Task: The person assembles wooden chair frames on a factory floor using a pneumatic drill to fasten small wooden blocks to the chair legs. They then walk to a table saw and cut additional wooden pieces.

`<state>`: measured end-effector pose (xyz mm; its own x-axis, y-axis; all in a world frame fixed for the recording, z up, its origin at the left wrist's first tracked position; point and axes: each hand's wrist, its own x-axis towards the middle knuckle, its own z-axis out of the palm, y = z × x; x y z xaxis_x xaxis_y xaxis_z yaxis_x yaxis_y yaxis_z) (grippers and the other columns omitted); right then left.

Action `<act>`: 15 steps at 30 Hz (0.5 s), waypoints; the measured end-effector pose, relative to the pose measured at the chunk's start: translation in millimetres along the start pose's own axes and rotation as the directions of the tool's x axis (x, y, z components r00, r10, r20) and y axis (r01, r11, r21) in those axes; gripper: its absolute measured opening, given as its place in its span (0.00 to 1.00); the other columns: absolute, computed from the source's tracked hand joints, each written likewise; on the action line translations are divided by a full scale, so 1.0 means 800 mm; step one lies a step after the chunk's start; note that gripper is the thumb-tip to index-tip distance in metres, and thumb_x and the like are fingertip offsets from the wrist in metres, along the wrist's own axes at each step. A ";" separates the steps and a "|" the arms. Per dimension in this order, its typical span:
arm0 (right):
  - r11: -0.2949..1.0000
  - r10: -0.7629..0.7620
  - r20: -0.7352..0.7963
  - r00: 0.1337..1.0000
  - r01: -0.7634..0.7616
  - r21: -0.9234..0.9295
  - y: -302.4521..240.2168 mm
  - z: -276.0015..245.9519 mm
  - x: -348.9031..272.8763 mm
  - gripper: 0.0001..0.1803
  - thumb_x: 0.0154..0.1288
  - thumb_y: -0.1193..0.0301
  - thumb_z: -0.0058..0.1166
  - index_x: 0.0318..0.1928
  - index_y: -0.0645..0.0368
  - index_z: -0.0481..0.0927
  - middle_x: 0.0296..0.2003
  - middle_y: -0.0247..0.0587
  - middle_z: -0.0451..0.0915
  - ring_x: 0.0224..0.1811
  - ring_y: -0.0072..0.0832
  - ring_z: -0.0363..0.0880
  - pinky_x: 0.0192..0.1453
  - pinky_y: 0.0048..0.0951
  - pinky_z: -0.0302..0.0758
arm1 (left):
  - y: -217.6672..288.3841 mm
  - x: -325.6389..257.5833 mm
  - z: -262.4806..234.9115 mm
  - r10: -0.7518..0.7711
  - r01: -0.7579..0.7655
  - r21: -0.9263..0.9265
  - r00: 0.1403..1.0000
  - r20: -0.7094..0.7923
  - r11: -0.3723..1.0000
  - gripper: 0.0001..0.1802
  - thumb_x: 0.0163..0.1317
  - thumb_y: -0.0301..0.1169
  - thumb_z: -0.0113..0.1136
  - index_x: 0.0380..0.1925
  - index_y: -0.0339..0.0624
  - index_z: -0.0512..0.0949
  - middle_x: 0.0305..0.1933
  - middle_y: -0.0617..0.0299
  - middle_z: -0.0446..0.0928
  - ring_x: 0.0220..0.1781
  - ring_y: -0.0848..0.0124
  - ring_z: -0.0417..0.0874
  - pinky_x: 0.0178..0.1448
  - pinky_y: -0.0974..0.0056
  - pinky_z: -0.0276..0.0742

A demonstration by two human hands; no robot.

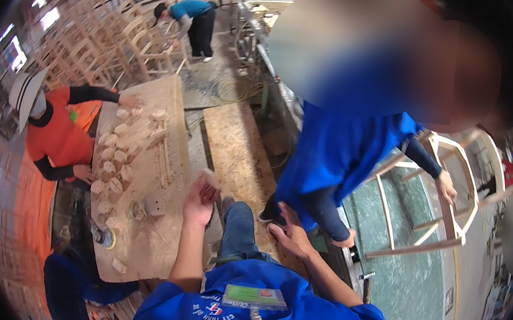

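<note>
My left hand [201, 199] is raised beside the right edge of a wooden workbench [177, 121]. Its fingers are loosely bent and a little blurred, and I make out nothing held in them. My right hand [291, 232] is open, thumb and fingers spread, with nothing in it; it is close to a co-worker in a blue shirt [336, 161]. That person's hand [447, 187] is on a pale wooden chair frame [418, 244], which is on a green-topped table [360, 201]. Several small wooden pieces [109, 153] lie in rows on the workbench.
A person in orange [62, 123] has both hands at the bench's left side. A round tool [104, 236] lies near its front corner. A worn board [232, 151] lies ahead between bench and table. Farther off, a person in teal [190, 12] bends beside stacked chair frames [88, 45].
</note>
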<state>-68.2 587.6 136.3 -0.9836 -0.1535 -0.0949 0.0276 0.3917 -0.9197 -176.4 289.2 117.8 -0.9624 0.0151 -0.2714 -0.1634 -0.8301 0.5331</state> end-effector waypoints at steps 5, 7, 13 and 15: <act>0.947 0.193 0.015 0.981 -0.190 0.259 0.039 -0.001 0.029 0.43 0.77 0.55 0.58 0.81 0.58 0.53 0.75 0.54 0.64 0.75 0.43 0.67 0.72 0.42 0.74 | -0.026 0.117 0.074 -0.055 0.056 0.033 0.998 -0.012 0.998 0.15 0.70 0.39 0.68 0.51 0.46 0.80 0.47 0.64 0.83 0.50 0.67 0.85 0.59 0.56 0.86; 0.918 0.162 0.059 0.985 -0.172 0.357 0.020 0.000 0.075 0.42 0.78 0.56 0.57 0.80 0.59 0.54 0.73 0.51 0.67 0.72 0.41 0.71 0.69 0.42 0.75 | -0.024 0.180 0.096 -0.085 0.086 0.030 0.996 -0.015 0.996 0.15 0.70 0.39 0.68 0.51 0.46 0.80 0.46 0.65 0.83 0.47 0.68 0.86 0.59 0.56 0.86; 0.823 0.426 -0.197 0.883 -0.288 0.490 0.019 -0.015 0.252 0.31 0.77 0.61 0.58 0.73 0.62 0.69 0.55 0.42 0.82 0.49 0.25 0.82 0.46 0.27 0.81 | 0.029 0.373 0.163 -0.145 0.129 0.116 0.980 0.139 0.985 0.18 0.73 0.40 0.65 0.56 0.46 0.77 0.52 0.60 0.83 0.50 0.66 0.86 0.60 0.57 0.85; 0.786 0.527 -0.283 0.802 -0.333 0.521 0.025 -0.034 0.301 0.29 0.76 0.62 0.58 0.71 0.63 0.71 0.51 0.40 0.83 0.44 0.23 0.82 0.41 0.26 0.81 | 0.067 0.424 0.167 -0.094 0.084 0.136 0.993 0.069 0.987 0.19 0.72 0.41 0.66 0.56 0.45 0.77 0.53 0.61 0.83 0.51 0.67 0.86 0.60 0.58 0.83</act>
<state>-309.4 583.0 105.3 -0.8244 0.3396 -0.4529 0.4419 -0.1140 -0.8898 -540.6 324.2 161.4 -0.9554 0.1316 -0.2643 -0.2717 -0.7421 0.6127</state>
